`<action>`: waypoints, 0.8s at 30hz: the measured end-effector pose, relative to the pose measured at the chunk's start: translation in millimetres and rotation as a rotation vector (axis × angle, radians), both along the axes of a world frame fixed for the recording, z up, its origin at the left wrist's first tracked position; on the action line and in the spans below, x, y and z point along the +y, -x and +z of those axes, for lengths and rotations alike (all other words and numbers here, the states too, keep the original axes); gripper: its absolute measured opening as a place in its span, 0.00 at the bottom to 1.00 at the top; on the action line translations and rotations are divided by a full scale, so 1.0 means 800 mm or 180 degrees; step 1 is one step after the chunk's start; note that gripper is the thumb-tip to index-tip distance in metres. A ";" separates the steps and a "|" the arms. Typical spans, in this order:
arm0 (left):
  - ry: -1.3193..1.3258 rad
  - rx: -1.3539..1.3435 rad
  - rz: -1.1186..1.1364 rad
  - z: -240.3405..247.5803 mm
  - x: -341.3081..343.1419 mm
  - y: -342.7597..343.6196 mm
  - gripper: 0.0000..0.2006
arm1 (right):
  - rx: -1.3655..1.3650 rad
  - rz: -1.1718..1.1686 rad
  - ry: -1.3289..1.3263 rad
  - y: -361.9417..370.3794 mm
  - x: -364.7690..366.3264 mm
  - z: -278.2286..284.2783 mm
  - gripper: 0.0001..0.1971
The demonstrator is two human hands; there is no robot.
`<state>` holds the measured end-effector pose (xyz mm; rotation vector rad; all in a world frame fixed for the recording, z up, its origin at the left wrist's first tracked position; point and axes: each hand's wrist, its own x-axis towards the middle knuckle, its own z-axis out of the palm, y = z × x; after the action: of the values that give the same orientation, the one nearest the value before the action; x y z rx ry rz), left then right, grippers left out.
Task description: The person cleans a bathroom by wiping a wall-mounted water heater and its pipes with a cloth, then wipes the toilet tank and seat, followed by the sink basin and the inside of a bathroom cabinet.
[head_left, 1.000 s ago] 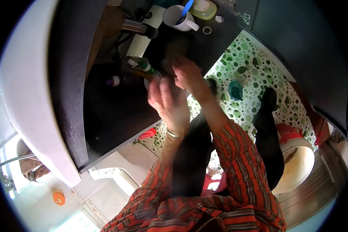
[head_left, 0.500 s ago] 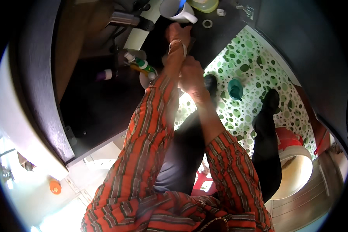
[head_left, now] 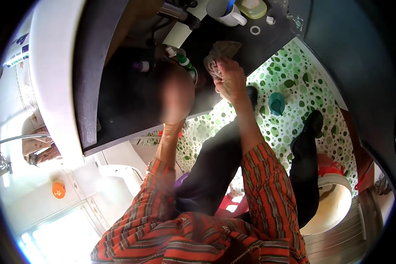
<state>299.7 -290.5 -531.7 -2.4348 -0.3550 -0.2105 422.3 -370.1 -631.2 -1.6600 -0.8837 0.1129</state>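
so the right hand (head_left: 230, 81) has its grip clenched on a crumpled beige cloth rag (head_left: 219, 56), bunched up in the fingers and pressed against the dark table (head_left: 132, 110) near its edge. the rag sits right at the top of the hand, partly sticking out above the fingers.

the left hand (head_left: 177, 97) is blurred, held up in front of the dark table just left of the right hand. can't tell if its grip is released or clenched, it's just a smear. it doesn't look like it's touching the rag but honestly hard to say.

just behind the left hand there's a small bottle with a green cap (head_left: 185, 65), and further left a little purple-capped thing (head_left: 141, 66) on the same dark surface. up top there's a white mug with a blue handle sticking out of it (head_left: 223, 12), a pale green soap dish (head_left: 251, 8) beside it, and a small white ring (head_left: 254, 30) lying flat near those.

both sleeves are orange striped fabric. below the hands is a green spotted floor mat (head_left: 295, 88) with a small teal cup (head_left: 276, 102) on it, and a round white bucket (head_left: 332, 204) off to the lower right.
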 end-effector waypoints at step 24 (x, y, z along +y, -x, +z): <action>0.0243 -0.0674 0.0048 -0.025 0.020 -0.007 0.10 | 0.0163 -0.0049 -0.0152 -0.011 -0.006 -0.008 0.21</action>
<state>305.5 -274.5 -551.9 -2.4899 -0.4824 -0.4580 430.8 -374.9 -637.5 -1.6123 -0.8289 0.1221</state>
